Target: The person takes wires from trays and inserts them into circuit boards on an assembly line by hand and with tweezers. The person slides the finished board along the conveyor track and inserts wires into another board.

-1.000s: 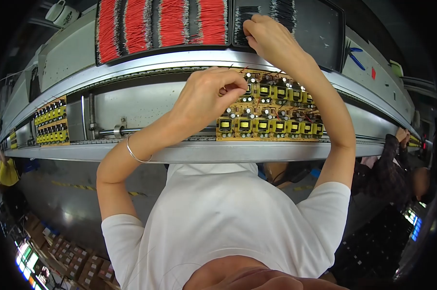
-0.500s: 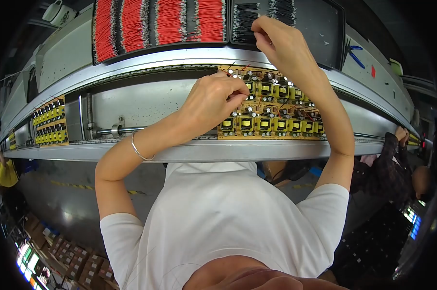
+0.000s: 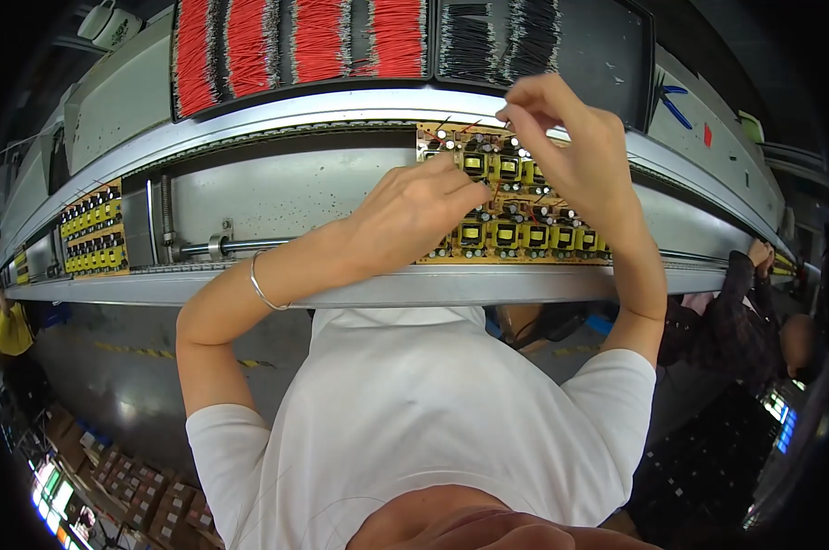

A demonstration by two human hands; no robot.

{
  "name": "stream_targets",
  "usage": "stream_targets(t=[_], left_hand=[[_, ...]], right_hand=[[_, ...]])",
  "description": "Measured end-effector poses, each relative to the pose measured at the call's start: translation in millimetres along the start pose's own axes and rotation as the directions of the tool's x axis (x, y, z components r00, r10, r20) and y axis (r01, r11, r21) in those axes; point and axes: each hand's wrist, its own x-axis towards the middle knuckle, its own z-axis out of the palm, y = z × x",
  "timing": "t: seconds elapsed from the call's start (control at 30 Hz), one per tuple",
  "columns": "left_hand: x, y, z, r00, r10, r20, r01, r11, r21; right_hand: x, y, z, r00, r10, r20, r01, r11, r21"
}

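A panel of yellow-brown circuit boards (image 3: 525, 259), set with yellow-and-black transformers and short red and black wires, lies on the conveyor rails in front of me. My left hand (image 3: 424, 206) is over the panel's left part, fingers curled and closed; what they grip, if anything, is hidden. Above the panel's upper edge is my right hand (image 3: 570, 137), its thumb and index finger pinched together. Anything between those tips is too small to name. Just beyond it, black wires (image 3: 531, 41) lie in rows in a dark tray (image 3: 607, 64).
Bundles of red wires (image 3: 318, 41) fill the tray at the upper left. Blue-handled pliers (image 3: 676, 107) lie to the right. Another panel (image 3: 93, 229) sits farther left on the conveyor. A metal rail (image 3: 414, 286) runs along my side. A co-worker (image 3: 740, 307) is at the right.
My right hand has come back from the black wires toward the panel. My left hand has shifted slightly down and right over the boards. The panel has slid slightly right.
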Motion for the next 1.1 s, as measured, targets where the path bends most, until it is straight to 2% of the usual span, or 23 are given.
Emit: stream_targets(t=[0.1, 0.23, 0.3, 0.33, 0.4, 0.47, 0.5, 0.57, 0.73, 0.9, 1.1], left_hand=[[3, 4, -6, 0.999, 0.028, 0.033, -0.031, 0.996, 0.083], [15, 0, -28, 0.997, 0.015, -0.082, -0.008, 0.996, 0.089], [28, -13, -37, 0.969, 0.100, -0.225, -0.019, 0.941, 0.338], [36, -24, -41, 0.969, 0.098, -0.226, -0.016, 0.941, 0.339], [47, -41, -48, 0.968, -0.034, -0.249, 0.194, 0.728, 0.658], [47, -34, -47, 0.951, 0.128, -0.280, 0.046, 0.841, 0.540], [49, -39, -48, 0.951, 0.128, -0.281, 0.046, 0.840, 0.540], [59, -60, -49, 0.961, 0.006, -0.277, 0.212, 0.624, 0.752], [78, -89, -26, 0.939, -0.151, -0.309, 0.337, 0.581, 0.741], [70, -79, -41, 0.959, -0.046, -0.279, 0.258, 0.547, 0.796], [67, -77, -45, 0.956, -0.045, -0.289, 0.261, 0.575, 0.775]], right_hand=[[-14, -7, -7, 1.000, 0.016, -0.010, -0.015, 0.999, 0.053], [-35, -13, -6, 0.980, 0.175, 0.091, -0.191, 0.958, 0.212], [-41, -12, -2, 0.980, 0.165, 0.108, -0.184, 0.964, 0.194], [-44, -11, 0, 0.980, 0.157, 0.122, -0.177, 0.969, 0.175], [-49, -9, 4, 0.979, 0.139, 0.149, -0.159, 0.978, 0.134], [-50, -5, 8, 0.986, 0.092, 0.140, -0.108, 0.988, 0.107], [-50, -2, 11, 0.990, 0.046, 0.133, -0.057, 0.995, 0.081], [-50, 2, 14, 0.992, -0.046, 0.121, 0.043, 0.999, 0.027], [-52, 3, 15, 0.985, 0.011, 0.175, -0.017, 0.999, 0.036], [-53, 6, 18, 0.989, 0.006, 0.145, -0.004, 1.000, -0.010], [-52, 6, 20, 0.995, -0.032, 0.098, 0.039, 0.997, -0.070]])
